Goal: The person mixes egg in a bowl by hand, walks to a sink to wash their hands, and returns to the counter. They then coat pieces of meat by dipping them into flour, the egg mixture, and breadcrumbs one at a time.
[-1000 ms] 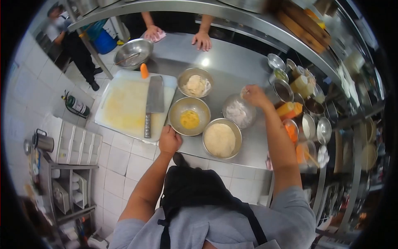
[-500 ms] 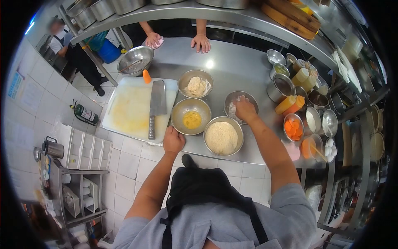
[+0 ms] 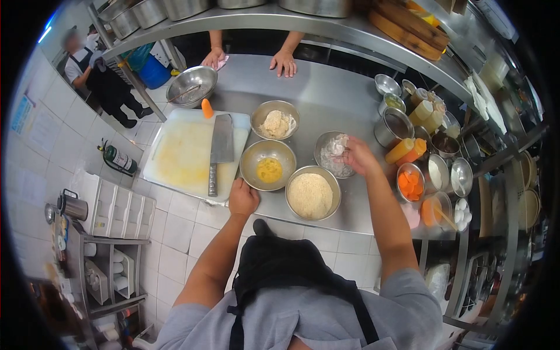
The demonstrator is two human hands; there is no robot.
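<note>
My right hand (image 3: 358, 155) is over the right side of a steel bowl of white flour (image 3: 333, 166). Its floury fingers curl around a white, flour-covered lump (image 3: 340, 143), whose kind I cannot make out. My left hand (image 3: 243, 198) is closed at the table's front edge, against the bowl of beaten egg (image 3: 269, 170); what its fingers grip is hidden. In front of me stands a bowl of pale breadcrumbs (image 3: 313, 193). Behind the egg, another bowl holds a crumb-coated lump (image 3: 276, 123).
A cleaver (image 3: 221, 140) lies on the white cutting board (image 3: 175, 146) at left, with a carrot piece (image 3: 207, 108) at its far edge. Sauce bottles (image 3: 406, 150) and bowls line the right. Another person's hands (image 3: 283, 62) rest on the far side. A shelf (image 3: 262, 17) hangs above.
My right hand has risen from inside the flour bowl to its right rim, bringing up the white lump. My left hand stays put. The person at far left has turned and shifted.
</note>
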